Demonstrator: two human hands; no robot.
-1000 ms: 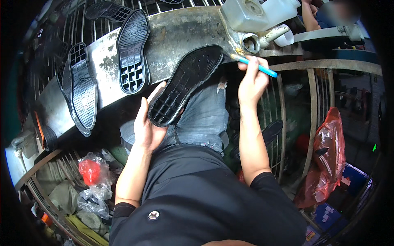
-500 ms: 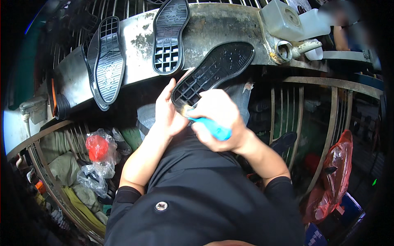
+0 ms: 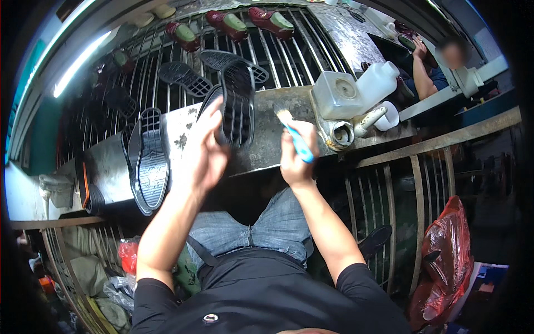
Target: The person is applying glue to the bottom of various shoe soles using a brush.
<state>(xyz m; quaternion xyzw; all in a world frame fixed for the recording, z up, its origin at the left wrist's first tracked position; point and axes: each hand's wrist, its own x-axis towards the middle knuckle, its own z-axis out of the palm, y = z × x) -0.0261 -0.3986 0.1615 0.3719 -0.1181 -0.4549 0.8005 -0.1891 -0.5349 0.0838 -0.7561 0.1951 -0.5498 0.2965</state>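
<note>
My left hand (image 3: 208, 158) is at the bench's near edge, its fingers on the left side of a black shoe sole (image 3: 238, 103). That sole is raised and tilted, slightly blurred, with its gridded heel end toward me. My right hand (image 3: 290, 162) grips a brush (image 3: 301, 146) by its blue handle. The pale bristles point away from me above the metal bench (image 3: 270, 147), apart from the sole. Partly hidden behind the raised sole, another black sole (image 3: 208, 104) shows. Left of my left hand, black ridged soles (image 3: 150, 167) lean at the bench edge.
Beyond the bench, a barred rack (image 3: 303, 53) holds more soles (image 3: 186, 78) and dark red shoes (image 3: 227, 25). A square translucent container (image 3: 335, 94), a white bottle (image 3: 379, 83) and a white cup (image 3: 387, 115) stand right. Another person's arm (image 3: 424, 75) is farther right. A red plastic bag (image 3: 448, 250) hangs nearby.
The sole has moved away from my lap to above the bench at the left. My hands have separated, and the brush has come off the sole. The view has tilted up, showing the rack.
</note>
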